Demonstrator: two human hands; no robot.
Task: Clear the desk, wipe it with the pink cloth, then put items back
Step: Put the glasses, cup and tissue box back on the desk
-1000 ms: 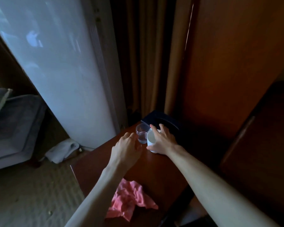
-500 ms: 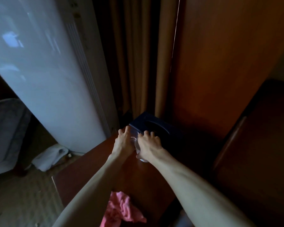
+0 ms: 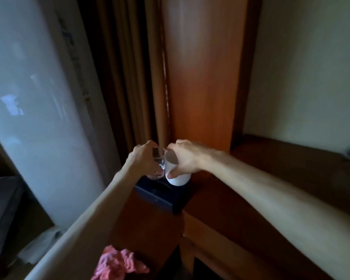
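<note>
Both hands raised above the counter [image 3: 150, 223]: left hand [image 3: 142, 158] fingers curled round clear glass [image 3: 157, 160], right hand [image 3: 185, 158] gripping white cup [image 3: 177, 174], likely lifted clear for wiping. Pink cloth [image 3: 119, 264] crumpled at near counter edge, partly cut off. Dark blue box [image 3: 160, 196] half-hidden beneath; glass contents unreadable.

A: Desk [image 3: 150, 223]?
B: Wood, reddish-brown, smooth, low sheen. The tall panel [image 3: 198, 77] behind it is the same wood, with a soft gloss.

A: The two cups?
B: The glass [image 3: 157, 164] in the left hand [image 3: 143, 158] is clear and shiny. The mug [image 3: 177, 174] in the right hand [image 3: 187, 158] is white, smooth, looks ceramic, matt in this light.

A: Cloth [image 3: 117, 263]?
B: Pink fabric, crumpled, matt, slightly nubbly.

A: The box [image 3: 160, 196]?
B: Dark blue, smooth with a faint sheen; material cannot be told.

A: Surroundings?
B: Curtain [image 3: 125, 77] is matt woven fabric in folds. Wall [image 3: 307, 67] is matt paint.
</note>
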